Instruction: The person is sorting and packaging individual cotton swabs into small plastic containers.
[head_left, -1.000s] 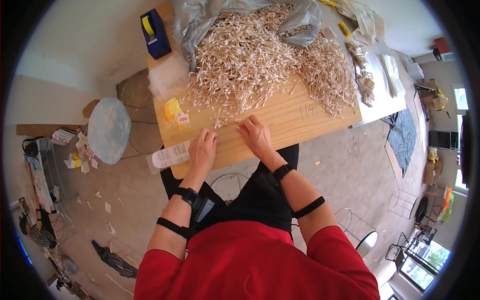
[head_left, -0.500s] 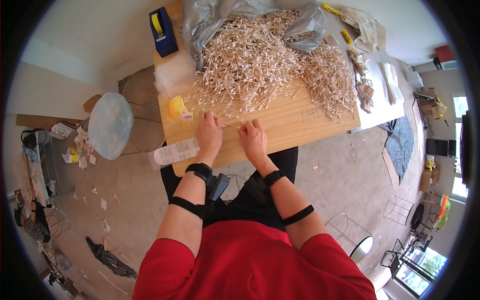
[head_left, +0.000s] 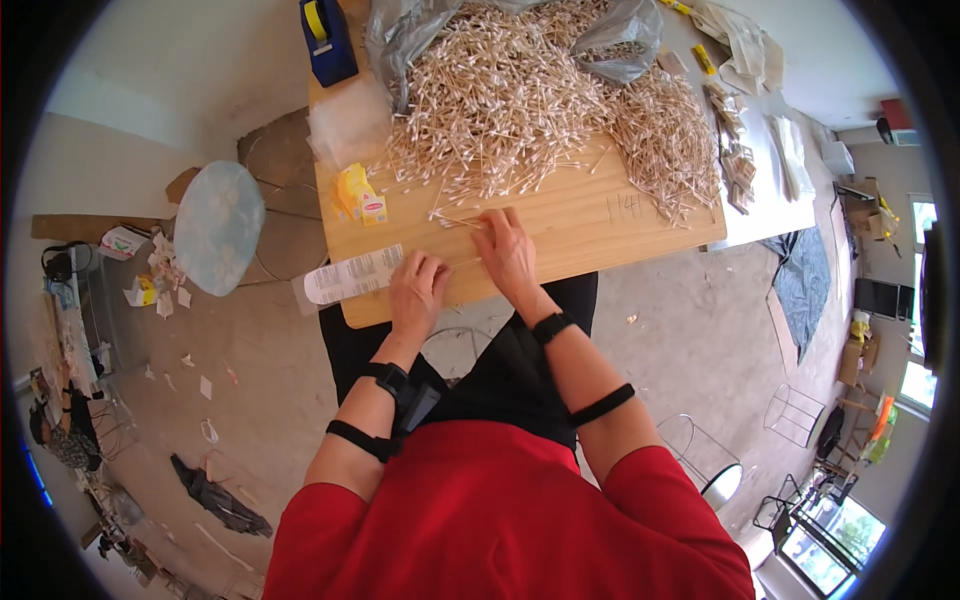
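A big heap of cotton swabs [head_left: 500,105] covers the far part of the wooden tabletop [head_left: 570,235]. My right hand [head_left: 508,255] is closed in a pinch on a few cotton swabs [head_left: 455,219], whose sticks point left from the fingertips. Lower and to the left, my left hand [head_left: 418,288] has its fingers pressed together. A faint pale line shows between the two hands, but what the left fingers hold is too small to make out. Beside the left hand lies a white printed strip [head_left: 352,276]. Yellow packets [head_left: 358,195] rest farther up the table's left side.
A blue tape dispenser [head_left: 328,45] stands at the far left corner, above clear plastic bags [head_left: 350,122]. Grey plastic sheeting [head_left: 622,45] borders the heap. Small swab bundles [head_left: 738,165] lie on the white surface to the right. A round stool [head_left: 220,228] stands left of the table.
My left hand has drawn back toward me, away from the heap. The right hand has risen slightly, with swabs now sticking out to its left. The view has shifted a little.
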